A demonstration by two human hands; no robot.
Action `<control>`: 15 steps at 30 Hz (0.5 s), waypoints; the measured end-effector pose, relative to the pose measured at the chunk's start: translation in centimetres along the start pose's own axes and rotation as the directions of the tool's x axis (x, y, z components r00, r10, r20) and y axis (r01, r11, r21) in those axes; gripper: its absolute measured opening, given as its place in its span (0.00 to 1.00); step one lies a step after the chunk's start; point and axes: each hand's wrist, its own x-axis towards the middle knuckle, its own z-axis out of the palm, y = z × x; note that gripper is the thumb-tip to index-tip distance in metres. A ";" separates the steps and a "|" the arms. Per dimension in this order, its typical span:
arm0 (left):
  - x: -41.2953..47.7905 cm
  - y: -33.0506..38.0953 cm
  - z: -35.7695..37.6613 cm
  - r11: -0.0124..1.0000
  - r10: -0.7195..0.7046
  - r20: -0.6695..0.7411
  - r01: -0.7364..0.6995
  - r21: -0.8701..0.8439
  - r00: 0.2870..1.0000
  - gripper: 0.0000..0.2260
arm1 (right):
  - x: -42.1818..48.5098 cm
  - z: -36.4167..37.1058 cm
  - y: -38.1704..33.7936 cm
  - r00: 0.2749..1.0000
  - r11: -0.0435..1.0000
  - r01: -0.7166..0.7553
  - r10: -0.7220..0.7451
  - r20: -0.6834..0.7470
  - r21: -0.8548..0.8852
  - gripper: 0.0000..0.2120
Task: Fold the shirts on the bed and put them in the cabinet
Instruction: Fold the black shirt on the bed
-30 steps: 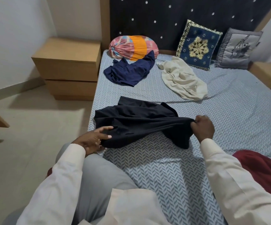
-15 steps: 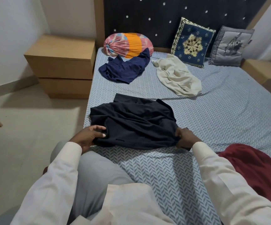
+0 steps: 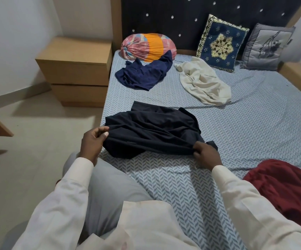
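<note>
From the head camera, a black shirt lies partly folded in the middle of the frame on the bed, near its left edge. The left hand pinches the shirt's left edge between thumb and fingers, and the right hand grips the bunched lower right edge with curled fingers. Higher up, a blue shirt lies crumpled against a striped bolster, and a cream shirt lies just right of it, below a blue cushion. A grey cushion leans at the upper right. A red cloth sits at the lower right. A wooden drawer unit stands beside the bed at the upper left.
</note>
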 end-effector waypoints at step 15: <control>1.8 0.0 -1.9 0.973 -0.012 -0.054 0.024 0.229 0.998 0.08 | 3.8 -4.7 0.0 0.970 0.930 -0.229 0.244 -0.018 0.286 0.06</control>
